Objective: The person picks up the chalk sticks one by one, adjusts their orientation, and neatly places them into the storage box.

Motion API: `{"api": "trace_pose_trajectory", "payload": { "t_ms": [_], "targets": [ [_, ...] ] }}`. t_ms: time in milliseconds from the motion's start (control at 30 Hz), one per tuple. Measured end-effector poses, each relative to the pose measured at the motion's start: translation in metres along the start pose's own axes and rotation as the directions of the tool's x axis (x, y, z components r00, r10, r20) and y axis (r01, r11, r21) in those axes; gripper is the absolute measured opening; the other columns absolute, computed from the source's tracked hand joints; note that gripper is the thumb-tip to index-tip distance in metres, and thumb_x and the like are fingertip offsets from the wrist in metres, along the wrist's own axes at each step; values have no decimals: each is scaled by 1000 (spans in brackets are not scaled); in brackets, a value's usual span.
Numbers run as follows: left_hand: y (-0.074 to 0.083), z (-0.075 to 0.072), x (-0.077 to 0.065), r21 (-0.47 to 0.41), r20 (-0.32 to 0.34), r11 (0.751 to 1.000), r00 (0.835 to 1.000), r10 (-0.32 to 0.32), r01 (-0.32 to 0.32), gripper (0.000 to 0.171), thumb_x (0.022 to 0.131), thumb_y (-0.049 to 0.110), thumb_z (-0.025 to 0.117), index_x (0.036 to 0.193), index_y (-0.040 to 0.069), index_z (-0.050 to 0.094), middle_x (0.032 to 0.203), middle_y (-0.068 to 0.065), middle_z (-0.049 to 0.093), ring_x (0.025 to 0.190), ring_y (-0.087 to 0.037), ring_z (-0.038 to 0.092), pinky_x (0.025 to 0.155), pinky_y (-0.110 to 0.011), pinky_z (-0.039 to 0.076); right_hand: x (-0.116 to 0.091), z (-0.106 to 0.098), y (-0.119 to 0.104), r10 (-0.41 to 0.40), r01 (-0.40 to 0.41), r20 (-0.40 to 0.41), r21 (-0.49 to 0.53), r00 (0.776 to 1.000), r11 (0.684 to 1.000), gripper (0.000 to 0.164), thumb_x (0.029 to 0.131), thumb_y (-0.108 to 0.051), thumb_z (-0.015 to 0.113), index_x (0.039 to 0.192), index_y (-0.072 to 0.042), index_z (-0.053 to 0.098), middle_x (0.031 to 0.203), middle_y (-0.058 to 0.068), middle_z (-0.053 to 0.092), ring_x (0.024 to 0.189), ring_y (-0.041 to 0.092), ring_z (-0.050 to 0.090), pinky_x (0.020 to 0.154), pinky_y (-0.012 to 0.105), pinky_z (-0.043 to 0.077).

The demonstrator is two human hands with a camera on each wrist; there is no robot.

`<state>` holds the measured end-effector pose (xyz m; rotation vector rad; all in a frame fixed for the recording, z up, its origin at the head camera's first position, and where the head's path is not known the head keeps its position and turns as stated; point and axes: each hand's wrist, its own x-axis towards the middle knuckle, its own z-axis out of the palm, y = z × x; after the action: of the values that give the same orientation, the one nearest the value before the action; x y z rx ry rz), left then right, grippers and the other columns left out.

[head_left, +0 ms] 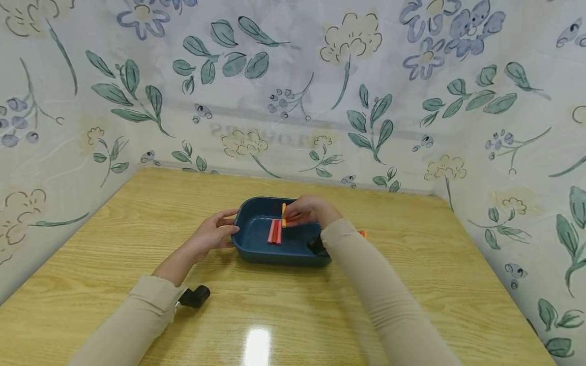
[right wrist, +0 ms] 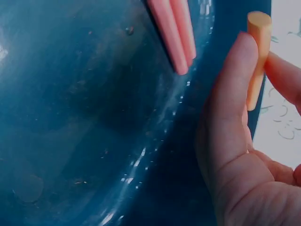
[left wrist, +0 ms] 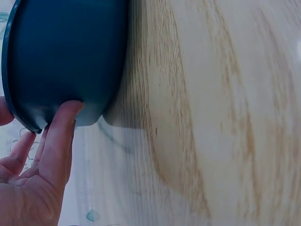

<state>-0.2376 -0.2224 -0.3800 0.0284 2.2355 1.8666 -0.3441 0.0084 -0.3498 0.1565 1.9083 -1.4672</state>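
A dark blue-green rectangular tray (head_left: 283, 258) with rounded corners stands on the table. At its left end my left hand (head_left: 211, 235) holds it, thumb at the rim and fingers (left wrist: 56, 146) against the outer wall. My right hand (head_left: 308, 209) is over the tray's far side, pinching a yellow-orange stick (right wrist: 256, 70) between thumb and finger; the stick's round, flat end shows in the right wrist view. Beside it, several pink and red sticks (head_left: 274, 232) lie side by side on the tray floor. The right forearm hides the tray's right end.
Orange and red ends of more sticks (head_left: 363, 233) peek out past the right sleeve, to the right of the tray. The wood-grain table (head_left: 256, 305) runs back to a floral-patterned curtain (head_left: 293, 101), which also hangs at both sides.
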Motion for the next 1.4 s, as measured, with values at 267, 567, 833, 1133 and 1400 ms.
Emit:
{"api": "trace_pose_trajectory", "payload": {
  "t_ms": [267, 567, 833, 1133, 1400],
  "targets": [
    [-2, 2, 2, -4, 15, 1000, 1000, 9, -9, 57, 96, 6, 48, 147, 2, 22, 140, -31, 29, 116, -44, 47, 82, -46, 51, 7, -1, 12, 68, -69, -16, -99, 998, 993, 19, 81, 7, 66, 99, 8, 59, 81, 14, 60, 66, 21, 62, 65, 28, 56],
    [-4, 2, 2, 2, 10, 1000, 1000, 13, -13, 57, 96, 6, 48, 147, 2, 22, 140, -30, 29, 116, -44, 47, 82, -45, 51, 6, 2, 19, 103, -101, 6, -169, 995, 980, 14, 81, 10, 64, 93, 8, 58, 78, 15, 58, 64, 21, 62, 62, 27, 56],
    [-4, 2, 2, 5, 11, 1000, 1000, 23, -23, 56, 96, 5, 47, 146, 2, 22, 139, -31, 29, 115, -44, 48, 82, -46, 51, 3, 2, 20, 86, -82, 23, -143, 996, 986, 19, 81, 11, 63, 100, 12, 60, 82, 17, 60, 66, 22, 63, 66, 30, 56],
    [-7, 0, 0, 0, 13, 1000, 1000, 28, -28, 57, 96, 5, 47, 146, 1, 22, 140, -31, 29, 115, -44, 48, 82, -46, 51, -4, 0, 11, -34, 34, 2, -88, 999, 995, 28, 83, 8, 61, 111, 11, 57, 93, 17, 62, 73, 22, 63, 78, 35, 54],
    [-10, -3, -3, -6, 14, 999, 999, 35, -35, 57, 96, 5, 47, 147, 1, 21, 140, -31, 27, 115, -45, 47, 82, -46, 51, -20, 1, 2, -161, 161, 7, -5, 987, 987, 43, 86, 7, 59, 127, 11, 45, 116, 25, 56, 77, 23, 61, 92, 42, 46]
  ]
}}
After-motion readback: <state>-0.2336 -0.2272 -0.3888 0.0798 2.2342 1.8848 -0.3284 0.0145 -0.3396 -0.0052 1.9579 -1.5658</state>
